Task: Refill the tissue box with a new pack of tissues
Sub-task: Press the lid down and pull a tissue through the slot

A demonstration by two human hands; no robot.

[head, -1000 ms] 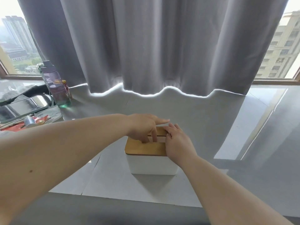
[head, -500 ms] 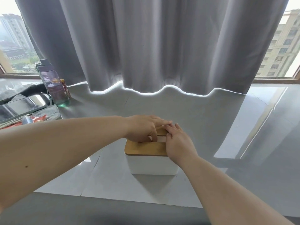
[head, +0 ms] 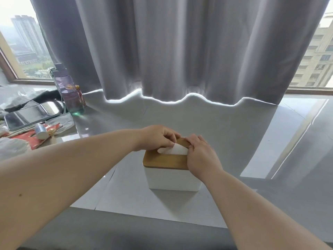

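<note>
A white tissue box [head: 173, 179] with a wooden lid [head: 164, 160] stands on the glossy sill in front of me. A white tissue [head: 177, 150] sticks up out of the slot in the lid. My left hand [head: 158, 138] reaches across from the left and pinches the top of that tissue with curled fingers. My right hand [head: 201, 155] rests flat on the right end of the lid, fingers straight, covering that end.
A purple water bottle [head: 69, 94] stands at the back left. Near it lie a phone [head: 27, 116], a small silver can [head: 41, 131] and red wrappers [head: 34, 138]. A grey curtain [head: 180, 51] hangs behind the box. The sill [head: 234, 134] extends to the right.
My left fingers were down in the lid's slot; now they have drawn a white tissue up through it. My right hand stays on the lid.
</note>
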